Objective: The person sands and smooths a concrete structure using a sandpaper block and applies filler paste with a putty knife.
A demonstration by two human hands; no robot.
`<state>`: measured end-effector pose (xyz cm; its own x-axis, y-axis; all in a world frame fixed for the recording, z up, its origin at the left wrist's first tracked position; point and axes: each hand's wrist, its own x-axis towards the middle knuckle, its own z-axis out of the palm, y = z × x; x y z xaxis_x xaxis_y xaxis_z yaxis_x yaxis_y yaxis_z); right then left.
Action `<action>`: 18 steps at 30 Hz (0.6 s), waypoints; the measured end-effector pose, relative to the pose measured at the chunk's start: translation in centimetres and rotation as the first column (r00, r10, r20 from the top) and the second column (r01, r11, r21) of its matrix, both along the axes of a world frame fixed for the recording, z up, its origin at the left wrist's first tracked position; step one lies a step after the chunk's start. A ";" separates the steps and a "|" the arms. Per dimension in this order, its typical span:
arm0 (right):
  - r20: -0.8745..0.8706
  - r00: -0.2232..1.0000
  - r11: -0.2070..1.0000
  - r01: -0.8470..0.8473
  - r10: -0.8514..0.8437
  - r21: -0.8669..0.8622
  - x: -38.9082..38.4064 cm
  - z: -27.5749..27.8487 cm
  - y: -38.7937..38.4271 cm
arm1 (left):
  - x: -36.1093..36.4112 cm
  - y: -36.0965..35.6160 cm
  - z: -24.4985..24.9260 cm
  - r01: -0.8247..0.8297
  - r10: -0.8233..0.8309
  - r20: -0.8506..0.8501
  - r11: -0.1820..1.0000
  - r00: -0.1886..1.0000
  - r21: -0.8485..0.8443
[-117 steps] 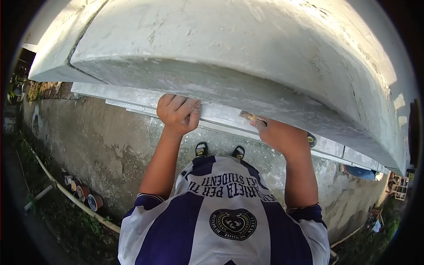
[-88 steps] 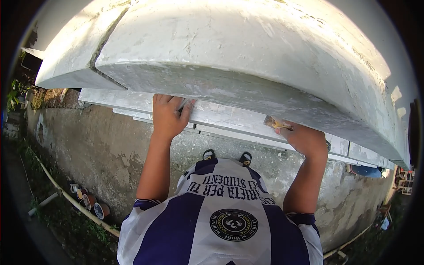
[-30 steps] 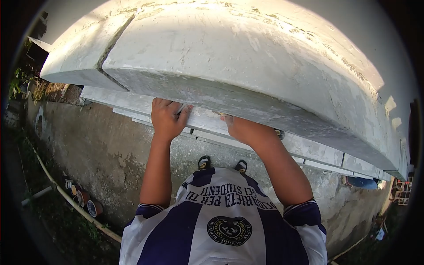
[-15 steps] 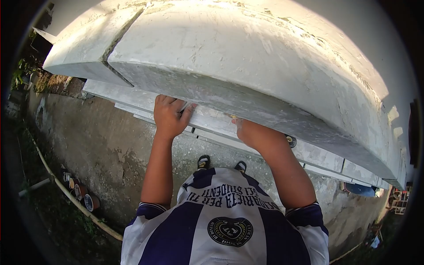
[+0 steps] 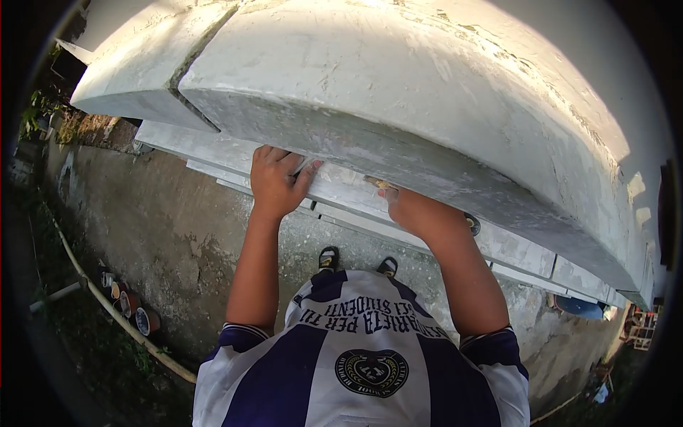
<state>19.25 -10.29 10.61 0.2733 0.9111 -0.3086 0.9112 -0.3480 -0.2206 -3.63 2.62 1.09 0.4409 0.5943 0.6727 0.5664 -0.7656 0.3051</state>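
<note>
My left hand [image 5: 276, 183] reaches under the overhanging grey-white concrete ledge [image 5: 334, 132]. Its fingers curl at the ledge's underside. Something whitish shows between thumb and forefinger, too small to make out. To the right, my right hand [image 5: 421, 213] is closed, with its back toward me. A slim tan stick-like piece [image 5: 378, 183] pokes out at its thumb; most of it is hidden by the hand and the ledge. Below both hands runs a lower whitish slab [image 5: 341, 186].
A round dark-rimmed thing [image 5: 472, 224] lies on the lower slab beside my right wrist. Several pots [image 5: 146, 322] stand at the left near a long pole [image 5: 121, 320]. My sandalled feet [image 5: 329, 257] are on rough concrete ground [image 5: 185, 235]. A blue basin-like thing [image 5: 580, 307] sits at the right.
The view has shifted slightly. My right hand has turned a little, and more of the tan piece shows. The left hand stays nearly in place under the ledge.
</note>
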 end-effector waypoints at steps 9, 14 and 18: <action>0.070 0.993 0.994 0.085 -0.090 0.072 5.6 2.7 -9.7 | -0.2 0.1 -0.1 0.021 -0.021 -0.016 1.000 1.000 0.009; 0.082 0.997 0.998 -0.010 0.005 0.065 2.0 2.3 -6.8 | -0.3 0.0 -0.3 -0.010 0.009 -0.048 0.999 0.999 -0.035; 0.018 1.000 0.999 -0.017 0.017 -0.046 -0.4 2.4 -3.3 | -0.2 0.1 -0.3 0.013 -0.013 -0.007 1.000 1.000 0.022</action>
<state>18.85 -13.60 13.02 0.2639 0.9006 -0.3453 0.9208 -0.3419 -0.1879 -3.81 2.76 0.75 0.4529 0.5733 0.6828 0.5584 -0.7794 0.2841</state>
